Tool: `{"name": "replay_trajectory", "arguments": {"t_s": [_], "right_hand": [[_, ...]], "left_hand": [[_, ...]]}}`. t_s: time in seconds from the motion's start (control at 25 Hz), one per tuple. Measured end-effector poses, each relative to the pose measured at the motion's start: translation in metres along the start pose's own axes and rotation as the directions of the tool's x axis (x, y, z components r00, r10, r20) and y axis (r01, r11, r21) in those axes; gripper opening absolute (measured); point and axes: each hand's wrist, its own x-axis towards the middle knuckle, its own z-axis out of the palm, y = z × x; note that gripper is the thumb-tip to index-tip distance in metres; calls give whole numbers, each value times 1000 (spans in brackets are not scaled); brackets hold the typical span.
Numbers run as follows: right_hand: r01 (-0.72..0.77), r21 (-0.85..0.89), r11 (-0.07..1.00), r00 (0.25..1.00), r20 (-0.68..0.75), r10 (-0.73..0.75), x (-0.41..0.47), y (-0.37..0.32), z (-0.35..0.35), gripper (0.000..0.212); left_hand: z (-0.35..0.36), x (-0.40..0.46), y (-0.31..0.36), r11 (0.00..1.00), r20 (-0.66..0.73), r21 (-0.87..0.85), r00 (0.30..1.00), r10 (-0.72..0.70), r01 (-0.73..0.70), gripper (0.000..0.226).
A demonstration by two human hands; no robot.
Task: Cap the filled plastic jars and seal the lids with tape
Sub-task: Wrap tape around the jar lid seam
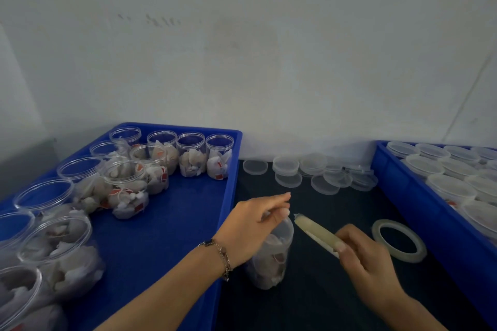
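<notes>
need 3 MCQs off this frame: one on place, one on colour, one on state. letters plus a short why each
1. Where does the spare tape ring lie?
A. in the left tray
B. on the dark table, right of the right hand
C. on top of a jar

2. What colour are the trays?
A. blue
B. red
C. grey

3. What is the right hand doing?
A. resting flat and empty
B. gripping a tape roll
C. holding a loose lid

Answers:
1 B: the ring lies flat on the table between that hand and the right tray.
2 A: both tray walls are blue.
3 B: its fingers curl round the tape roll, seen edge-on beside the jar under the left hand.
</notes>
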Motion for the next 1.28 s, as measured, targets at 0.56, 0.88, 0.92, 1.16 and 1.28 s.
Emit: {"name": "replay_trajectory", "arguments": {"t_s": [0.56, 0.88, 0.92, 1.16, 1.28], "right_hand": [[-42, -599, 800, 928, 273, 252, -1, -40, 6, 61], [-339, -388, 857, 694, 512, 506, 12, 14, -6, 100], [-406, -237, 882, 673, 576, 465, 9, 19, -5, 91], [-389, -8, 921, 730, 607, 313, -2, 24, 4, 43], [-348, -86, 933, 841, 411, 352, -4, 20, 6, 28]], "left_hand": [[12, -6, 0, 902, -129, 418, 976, 173, -105, 18], [4, -7, -5, 908, -129, 410, 979, 159, -93, 17], [2, -7, -6, 912, -129, 404, 982, 137, -74, 17], [0, -6, -5, 878, -31, 471, 992, 119, -90, 22], [-5, -6, -3, 897, 4, 441, 1000, 31, -29, 19]]}}
